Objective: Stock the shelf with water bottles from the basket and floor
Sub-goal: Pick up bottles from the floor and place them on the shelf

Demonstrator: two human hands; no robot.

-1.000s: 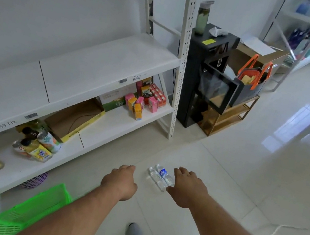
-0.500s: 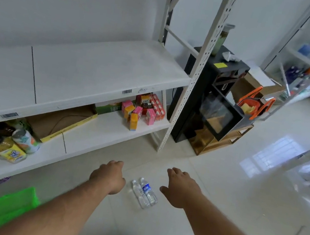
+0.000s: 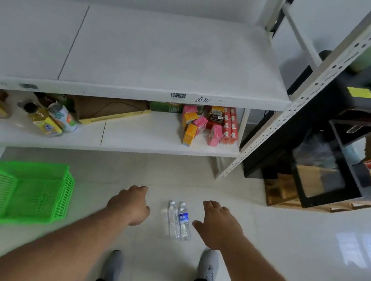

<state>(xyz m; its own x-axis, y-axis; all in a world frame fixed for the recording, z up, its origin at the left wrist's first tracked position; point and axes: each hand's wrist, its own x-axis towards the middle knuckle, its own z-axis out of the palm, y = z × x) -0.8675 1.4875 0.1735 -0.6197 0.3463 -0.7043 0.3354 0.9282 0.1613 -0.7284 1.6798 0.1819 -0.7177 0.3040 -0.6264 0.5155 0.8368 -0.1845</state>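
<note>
Two bottles (image 3: 179, 221) lie side by side on the floor between both hands, long axes pointing toward the shelf (image 3: 163, 62), the right hand (image 3: 219, 225), fingers loosely spread, nearer than the loosely curled, empty left hand (image 3: 129, 205).

Glossy pale floor (image 3: 309, 249), perhaps tiled

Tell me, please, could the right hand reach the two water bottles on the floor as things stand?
Probably yes: the right hand hovers open just beside the water bottles, and nothing lies between them on the floor.
</note>
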